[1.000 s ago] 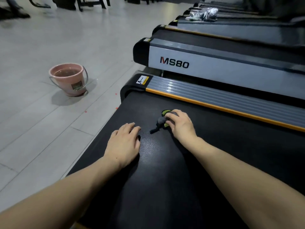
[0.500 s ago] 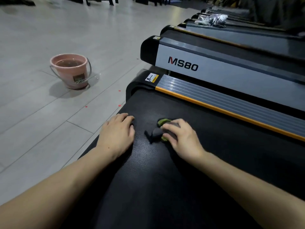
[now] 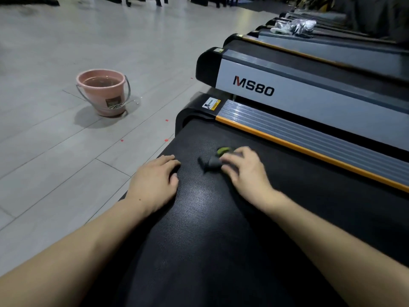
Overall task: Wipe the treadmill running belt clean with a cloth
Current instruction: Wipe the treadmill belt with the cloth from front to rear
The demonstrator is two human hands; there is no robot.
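Inspector: The cloth [image 3: 215, 161], a small grey and green wad, is found on the running belt [image 3: 210, 218] near its rear end, just inside the orange-edged side rail [image 3: 309, 140]. It is held under the right hand [image 3: 243, 171]; the fingers [image 3: 232, 159] are curled over it and blurred, so a wiping stroke is judged to be under way.

Clerk: And the left hand [image 3: 155, 182]?

Inspector: It is laid palm down on the belt beside the cloth, with nothing grasped; whether the fingertips are bent or flat cannot be told. It appears to be used as a brace.

Clerk: What is advised for the step?

Inspector: The cloth should be spread wider so more of the textured surface is covered at each pass. Even pressure should be kept, and overlapping strokes run from rail to rail. The cloth should be rinsed in the pink bucket [image 3: 104, 94] on the floor [image 3: 55, 151], in which water can be seen. Much of the belt is judged still to be wiped.
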